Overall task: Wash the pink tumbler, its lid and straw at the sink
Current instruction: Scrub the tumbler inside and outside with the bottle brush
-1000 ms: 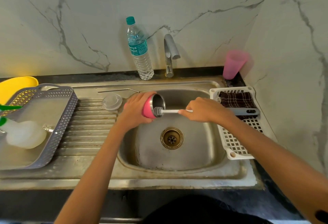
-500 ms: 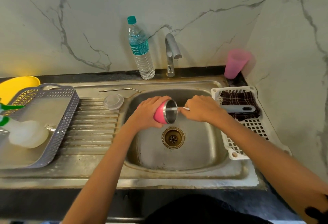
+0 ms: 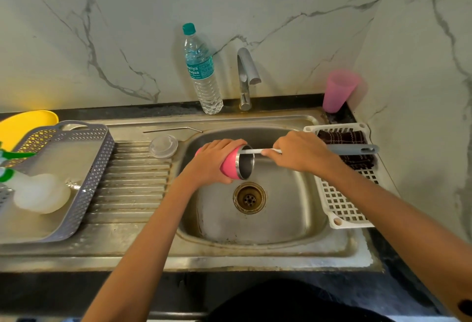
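Nearest you, the steel sink point(image 3: 281, 219) opens below both hands, its drain point(image 3: 249, 197) just under the tumbler. Your left hand point(image 3: 212, 166) wraps the pink tumbler point(image 3: 233, 166) and holds it on its side, mouth toward your right hand. That way the brush goes straight in, and any drips should fall into the basin. Your right hand point(image 3: 298, 154) is closed round the brush point(image 3: 251, 151). Its head is hidden inside the tumbler, and its grey handle juts past your knuckles over a white rack point(image 3: 342, 209). Beyond your left hand, the clear lid point(image 3: 163, 146) and metal straw point(image 3: 172, 130) lie on the draining board, probably awaiting their turn. Farther off, a water bottle point(image 3: 203, 74), the tap point(image 3: 246, 76) and a pink cup point(image 3: 338, 91) stand against the marble wall.
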Demonstrator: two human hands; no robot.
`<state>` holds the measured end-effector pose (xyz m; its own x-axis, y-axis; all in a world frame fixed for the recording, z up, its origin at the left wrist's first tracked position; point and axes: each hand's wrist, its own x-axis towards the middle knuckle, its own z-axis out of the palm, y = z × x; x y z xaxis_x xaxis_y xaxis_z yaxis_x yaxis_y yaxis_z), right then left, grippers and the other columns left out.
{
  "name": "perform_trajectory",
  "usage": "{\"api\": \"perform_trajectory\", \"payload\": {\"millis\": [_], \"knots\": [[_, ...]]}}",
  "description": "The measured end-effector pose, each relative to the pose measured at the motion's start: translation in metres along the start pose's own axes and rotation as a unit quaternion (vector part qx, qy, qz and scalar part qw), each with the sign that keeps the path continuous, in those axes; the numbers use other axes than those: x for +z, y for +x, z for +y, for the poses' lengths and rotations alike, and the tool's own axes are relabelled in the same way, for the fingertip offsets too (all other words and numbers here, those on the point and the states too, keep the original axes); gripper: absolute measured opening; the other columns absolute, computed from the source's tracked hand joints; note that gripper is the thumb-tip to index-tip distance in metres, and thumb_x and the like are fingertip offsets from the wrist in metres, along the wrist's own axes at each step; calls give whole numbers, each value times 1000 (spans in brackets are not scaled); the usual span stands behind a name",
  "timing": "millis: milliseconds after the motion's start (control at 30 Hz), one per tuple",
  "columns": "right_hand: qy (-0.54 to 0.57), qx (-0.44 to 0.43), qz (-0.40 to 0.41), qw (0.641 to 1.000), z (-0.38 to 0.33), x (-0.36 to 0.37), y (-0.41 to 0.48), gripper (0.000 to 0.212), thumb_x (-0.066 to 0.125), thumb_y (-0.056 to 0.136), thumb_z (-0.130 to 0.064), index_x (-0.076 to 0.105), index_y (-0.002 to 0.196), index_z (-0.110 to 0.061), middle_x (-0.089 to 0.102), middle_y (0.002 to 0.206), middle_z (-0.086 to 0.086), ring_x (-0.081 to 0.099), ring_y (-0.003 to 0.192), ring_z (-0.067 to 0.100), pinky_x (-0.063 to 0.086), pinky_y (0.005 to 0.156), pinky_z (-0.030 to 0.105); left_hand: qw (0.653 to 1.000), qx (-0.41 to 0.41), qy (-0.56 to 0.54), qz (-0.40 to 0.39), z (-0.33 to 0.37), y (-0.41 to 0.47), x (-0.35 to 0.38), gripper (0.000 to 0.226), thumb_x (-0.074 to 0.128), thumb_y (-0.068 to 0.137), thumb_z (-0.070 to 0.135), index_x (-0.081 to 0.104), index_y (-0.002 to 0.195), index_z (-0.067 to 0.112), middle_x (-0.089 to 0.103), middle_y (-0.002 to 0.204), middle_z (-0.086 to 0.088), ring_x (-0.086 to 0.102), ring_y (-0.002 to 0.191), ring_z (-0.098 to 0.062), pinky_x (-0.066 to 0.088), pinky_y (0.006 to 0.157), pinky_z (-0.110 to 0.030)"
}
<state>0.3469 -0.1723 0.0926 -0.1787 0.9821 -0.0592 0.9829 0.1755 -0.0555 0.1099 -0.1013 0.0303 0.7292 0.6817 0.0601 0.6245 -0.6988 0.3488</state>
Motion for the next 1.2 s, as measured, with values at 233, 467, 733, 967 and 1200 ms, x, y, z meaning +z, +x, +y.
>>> {"api": "perform_trajectory", "payload": {"millis": [233, 467, 733, 967, 1200], "knots": [[-27, -60, 33, 997, -33, 15, -16, 49, 31, 101, -50, 51, 71, -16, 47, 65, -1, 53, 63, 20, 36, 59, 32, 1000, -14, -8, 0, 1, 0, 4, 96, 82, 60, 39, 34, 143, 32, 49, 139, 6, 46, 127, -17, 41, 107, -43], [2, 14, -20, 1000, -12, 14, -3, 54, 33, 99, -54, 55, 68, -17, 49, 60, -1, 53, 60, 18, 39, 55, 28, 999, -7, 46, 12, -1, -11, -5, 96, 84, 62, 30, 37, 146, 28, 49, 141, 2, 44, 131, -21, 33, 110, -41], [-12, -7, 10, 1000, -17, 5, 0, 55, 32, 99, -55, 55, 65, -18, 49, 57, -2, 49, 53, 15, 36, 51, 27, 998, -55, 11, 13, -8, -20, -3, 98, 84, 62, 30, 34, 146, 29, 48, 141, 3, 44, 131, -21, 34, 112, -43], [-19, -35, 43, 998, -41, 21, -17, 48, 30, 101, -49, 51, 71, -19, 43, 59, -4, 46, 53, 17, 36, 54, 30, 997, -49, 37, 44, -9, -12, -12, 98, 85, 62, 31, 35, 146, 26, 48, 141, -1, 44, 132, -25, 36, 111, -48], [42, 17, 8, 999, -12, 21, -1, 52, 31, 100, -55, 47, 62, -23, 48, 56, -3, 52, 52, 16, 41, 51, 26, 997, -48, 32, 56, -10, -10, -20, 99, 84, 63, 37, 31, 146, 30, 47, 141, 2, 45, 128, -23, 41, 106, -48]]}}
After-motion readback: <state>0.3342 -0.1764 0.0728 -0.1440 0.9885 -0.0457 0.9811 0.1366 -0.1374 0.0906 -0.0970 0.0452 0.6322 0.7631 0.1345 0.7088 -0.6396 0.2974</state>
